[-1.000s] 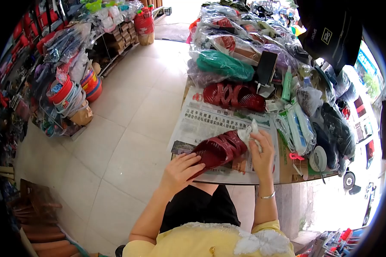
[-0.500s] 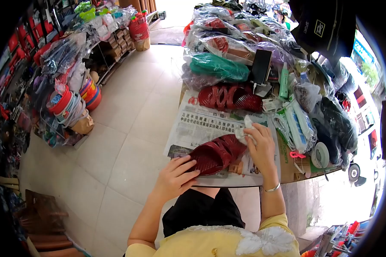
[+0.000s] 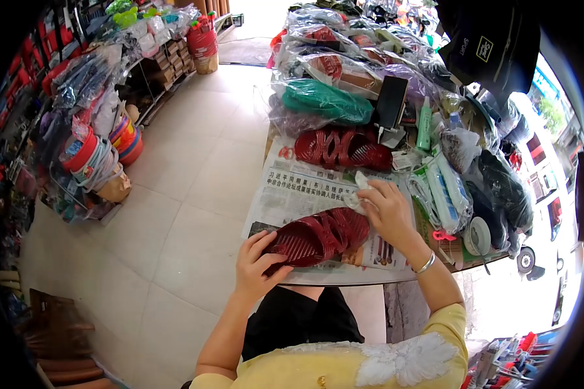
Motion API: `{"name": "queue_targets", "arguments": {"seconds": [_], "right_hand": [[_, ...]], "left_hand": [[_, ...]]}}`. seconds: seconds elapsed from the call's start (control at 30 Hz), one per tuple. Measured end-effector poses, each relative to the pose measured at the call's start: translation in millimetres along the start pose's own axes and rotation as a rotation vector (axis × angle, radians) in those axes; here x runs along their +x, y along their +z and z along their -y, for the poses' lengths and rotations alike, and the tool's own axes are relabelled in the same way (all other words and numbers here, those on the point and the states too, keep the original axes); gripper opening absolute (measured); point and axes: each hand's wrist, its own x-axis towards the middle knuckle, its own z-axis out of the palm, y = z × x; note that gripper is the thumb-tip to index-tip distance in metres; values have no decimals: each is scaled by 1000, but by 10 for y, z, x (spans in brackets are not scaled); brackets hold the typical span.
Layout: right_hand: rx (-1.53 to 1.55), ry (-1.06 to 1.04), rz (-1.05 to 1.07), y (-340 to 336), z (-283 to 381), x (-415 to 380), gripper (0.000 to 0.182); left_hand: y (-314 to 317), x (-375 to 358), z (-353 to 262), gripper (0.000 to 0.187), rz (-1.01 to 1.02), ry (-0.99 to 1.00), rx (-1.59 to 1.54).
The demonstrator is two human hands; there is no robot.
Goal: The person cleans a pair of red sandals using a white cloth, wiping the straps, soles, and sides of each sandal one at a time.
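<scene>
A dark red sandal (image 3: pixel 334 235) lies on its side or slightly tilted on the newspaper (image 3: pixel 256 211) at the table's near edge. My left hand (image 3: pixel 258 264) grips its left end, fingers bent over the rim. Pinched in my right hand (image 3: pixel 386 211) is a crumpled white cloth (image 3: pixel 359 201), held just above the sandal's right end. The matching red sandal (image 3: pixel 344 148) rests farther back on the paper, untouched.
Behind the sandals are a green plastic-wrapped item (image 3: pixel 324 102), a black phone (image 3: pixel 392 102) and a green tube (image 3: pixel 424 124). Bagged goods (image 3: pixel 448 194) and a white bowl (image 3: pixel 477 236) stand to the right. Baskets (image 3: pixel 84 152) are across the floor.
The near sandal has turned a little and shows more of its ribbed insole. My left hand has moved slightly left with it, and my right forearm has swung outward to the right.
</scene>
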Motion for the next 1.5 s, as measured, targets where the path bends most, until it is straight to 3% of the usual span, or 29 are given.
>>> {"name": "queue_targets", "arguments": {"seconds": [0.2,0.4,0.5,0.53,0.6,0.73,0.83,0.9,0.93,1.0,1.13,1.2,1.5], "right_hand": [[-1,-69,-35,254,62,-82,23],[-82,11,95,160,-206,-210,23],[-42,21,-21,237,-179,-281,23],[-8,54,-51,246,-173,-291,23],[32,98,-85,269,-165,-324,23],[156,191,-108,233,-162,-313,25],[254,205,-139,143,-71,-198,25],[305,210,-167,-4,85,-127,25],[344,178,-204,-120,215,-53,25],[384,151,-238,-272,505,26,25],[330,-247,-167,-241,1033,150,29],[218,-311,-119,-102,1118,126,29],[96,23,-42,-332,680,-69,20]], "left_hand": [[13,-3,4,32,2,1,15],[-25,-14,59,37,35,56,15],[-22,-75,21,56,-42,-216,-172],[-29,-74,-12,56,-42,-218,-165],[-56,-63,-81,60,-48,-367,75],[-192,8,-212,64,90,-311,327],[-186,-43,-297,69,93,-347,221],[-174,-132,-319,67,100,-378,-13],[-173,-112,-334,67,104,-383,-12],[-171,51,-371,64,-35,-43,83],[-61,165,-300,57,-75,-47,103],[10,102,-175,56,-119,-184,-62],[64,15,-71,56,-134,-143,-90]]}}
